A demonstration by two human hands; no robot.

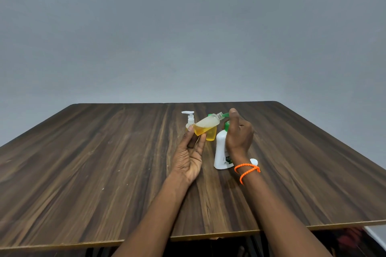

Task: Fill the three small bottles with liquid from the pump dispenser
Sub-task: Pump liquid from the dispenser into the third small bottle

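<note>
- Small bottle [206, 126]: clear, uncapped, about half full of yellow liquid; tilted, neck up and to the right, mouth just beside the green spout; held above the bench, in front of the yellow pump bottle.
- Left hand [191, 156]: palm up, fingers [202, 142] and thumb pinching the small bottle at its base end.
- Pump dispenser [222, 148]: white body with dark label, green pump head [226, 120]; upright on the bench just right of the small bottle.
- Right hand [239, 133]: wrapped over the dispenser's top, fingers curled at the green pump head; exact contact hidden by the back of the hand.
- Yellow pump bottle [211, 134]: white pump top [189, 116], standing behind the small bottle, partly hidden by it.
- White cap [253, 161]: on the bench near the dispenser's base, behind the right wrist.
- Orange bracelet [247, 170]: on the right wrist.
- Bench [94, 162]: dark wood grain.
- Other small bottles: not made out.
- Step in hand, judged: filling of one small bottle, partway done.
- Next move, judged: mouth set squarely under the spout, bottle steadied, pump pressed gently to avoid spilling; then capping.
</note>
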